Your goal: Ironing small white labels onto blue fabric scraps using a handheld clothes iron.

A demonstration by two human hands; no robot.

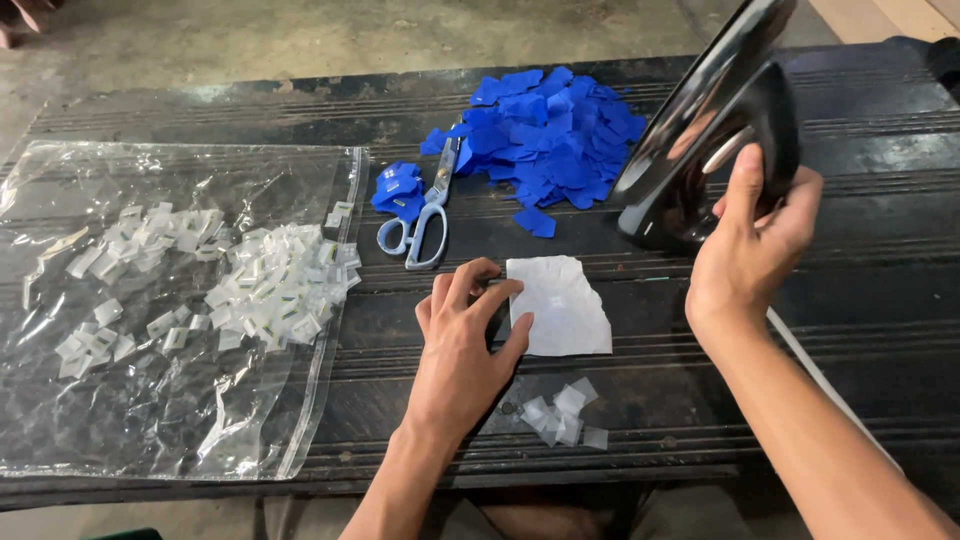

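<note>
My right hand [752, 245] grips the handle of a black clothes iron [700, 130], lifted and tilted with its tip pointing up over the right side of the dark table [880, 300]. My left hand [465, 335] rests flat on the table, fingertips pressing the left edge of a white sheet of paper [565, 305]. A small square shape shows through the sheet's middle. Just below the sheet lies a little heap of translucent white squares [565, 412].
A heap of blue fabric squares [545, 135] lies at the back, a smaller blue stack [397, 190] beside pale-handled scissors [425, 215]. A clear plastic bag [170, 400] on the left is spread with many small white pieces [275, 285]. The iron's white cord [800, 355] runs down right.
</note>
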